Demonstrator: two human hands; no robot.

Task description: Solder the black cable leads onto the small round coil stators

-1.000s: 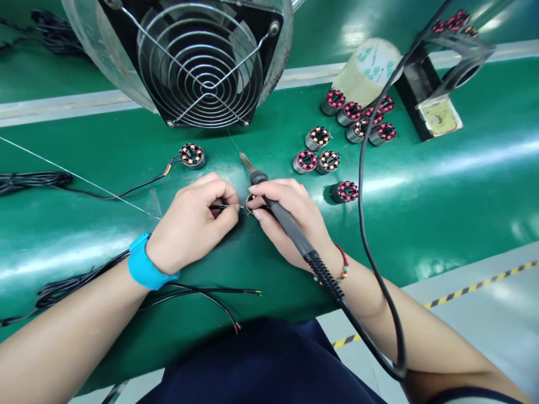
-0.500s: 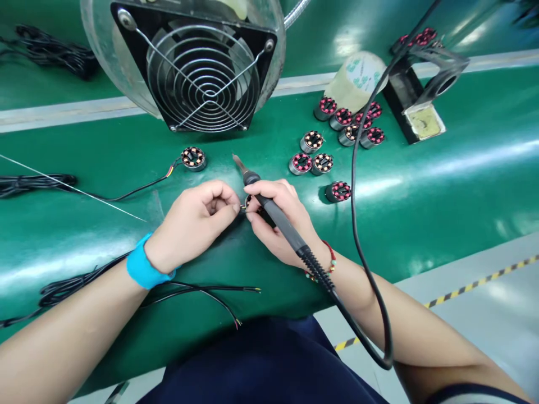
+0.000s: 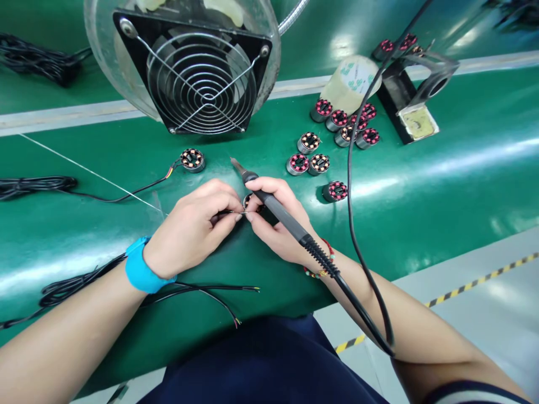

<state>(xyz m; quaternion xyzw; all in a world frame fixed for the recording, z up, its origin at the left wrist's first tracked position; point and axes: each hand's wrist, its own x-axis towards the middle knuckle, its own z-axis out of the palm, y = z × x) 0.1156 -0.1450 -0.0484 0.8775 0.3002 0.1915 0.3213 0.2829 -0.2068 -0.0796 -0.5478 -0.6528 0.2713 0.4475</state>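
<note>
My right hand (image 3: pixel 280 221) grips a soldering iron (image 3: pixel 280 213), its bare tip pointing up and left, away from the fingertips. The thumb and fingertips of that hand also pinch together beside a copper-wound motor stator (image 3: pixel 247 200), mostly hidden behind the fingers and the iron. My left hand (image 3: pixel 206 221) is closed in a pinch on a thin wire (image 3: pixel 229 211) that reaches across to the right fingertips. A fine silvery strand (image 3: pixel 90 171) runs from the left down towards my left hand. Another stator (image 3: pixel 192 160) with a black cable attached lies beyond the left hand.
A fan with a wire guard (image 3: pixel 206 95) stands ahead. Several stators (image 3: pixel 320 164) sit at right, near a pale roll (image 3: pixel 351 84) and an iron stand (image 3: pixel 408 101). The iron's cord (image 3: pixel 351 213) loops over my right forearm. Cable ends (image 3: pixel 227 289) lie near my body.
My left hand has turned slightly, and a thin wire now shows between both hands' fingertips. The silvery strand at left has shifted. The view has moved a little.
</note>
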